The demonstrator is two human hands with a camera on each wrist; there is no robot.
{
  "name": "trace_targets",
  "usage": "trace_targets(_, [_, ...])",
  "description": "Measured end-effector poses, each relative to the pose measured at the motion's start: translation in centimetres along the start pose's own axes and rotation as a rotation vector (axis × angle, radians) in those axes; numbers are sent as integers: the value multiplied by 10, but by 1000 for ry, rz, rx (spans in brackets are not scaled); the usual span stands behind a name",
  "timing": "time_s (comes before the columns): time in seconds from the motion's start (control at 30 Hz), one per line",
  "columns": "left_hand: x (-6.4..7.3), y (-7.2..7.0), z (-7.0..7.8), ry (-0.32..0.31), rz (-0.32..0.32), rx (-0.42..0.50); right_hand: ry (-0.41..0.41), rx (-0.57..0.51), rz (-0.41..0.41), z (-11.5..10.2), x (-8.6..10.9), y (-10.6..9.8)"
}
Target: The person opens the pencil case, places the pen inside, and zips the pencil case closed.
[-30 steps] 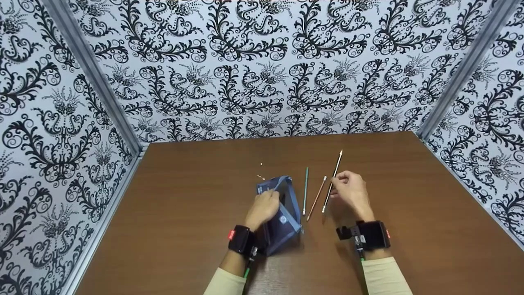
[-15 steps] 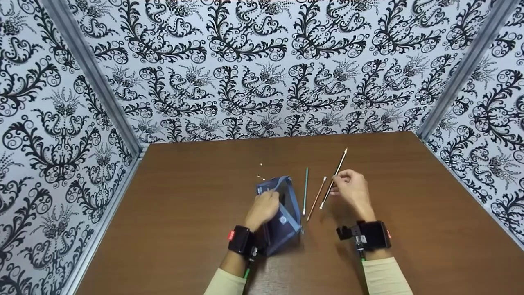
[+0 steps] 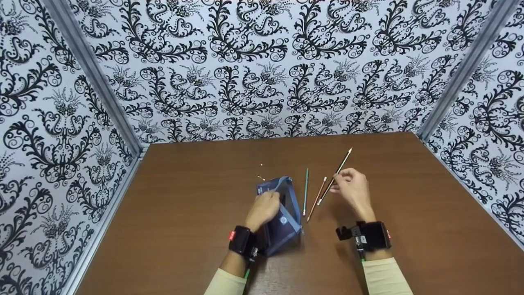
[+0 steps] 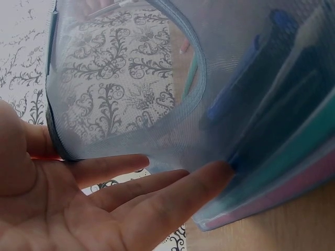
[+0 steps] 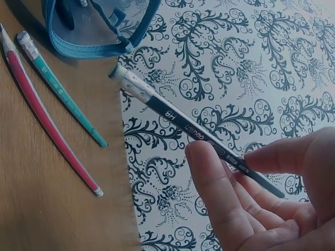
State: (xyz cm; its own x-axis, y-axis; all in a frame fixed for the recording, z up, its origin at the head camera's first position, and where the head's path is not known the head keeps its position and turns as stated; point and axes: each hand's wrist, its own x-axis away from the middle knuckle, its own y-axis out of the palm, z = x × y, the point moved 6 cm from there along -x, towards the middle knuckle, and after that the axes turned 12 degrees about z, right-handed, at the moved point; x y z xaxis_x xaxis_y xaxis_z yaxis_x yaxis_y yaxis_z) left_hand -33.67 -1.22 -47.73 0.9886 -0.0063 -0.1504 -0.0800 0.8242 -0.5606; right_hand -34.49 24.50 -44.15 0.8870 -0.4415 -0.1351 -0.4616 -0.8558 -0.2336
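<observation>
A blue mesh zip pencil case [image 3: 282, 231] stands on the table with its mouth gaping. My left hand [image 3: 264, 209] holds it by the rim, thumb and fingers on either side of the mesh in the left wrist view. Inside, blue pens [image 4: 235, 73] and teal and pink strips show through the mesh. My right hand [image 3: 353, 190] pinches a black pencil [image 5: 172, 117] between thumb and fingers, its eraser end pointing at the case and its sharpened tip away. Between the hands lie a teal pencil [image 3: 306, 192] and a red pencil [image 3: 315, 203].
The brown wooden table [image 3: 184, 196] carries small white bits [image 3: 261, 177] beyond the case. Patterned black-and-white walls [image 3: 262, 73] stand at the back and both sides.
The black pencil has tilted and shifted in my right hand: its tip swung right and its eraser end rose slightly left, toward the red pencil. My left hand and the case stayed put.
</observation>
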Motion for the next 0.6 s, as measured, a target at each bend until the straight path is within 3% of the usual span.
trace_targets(0.5, [1,1,4,30,5,-42,28,-129,18,-6,6,9])
trace_targets(0.6, [1,1,3,15,-6,-13,21,-138,9,-7,9,12])
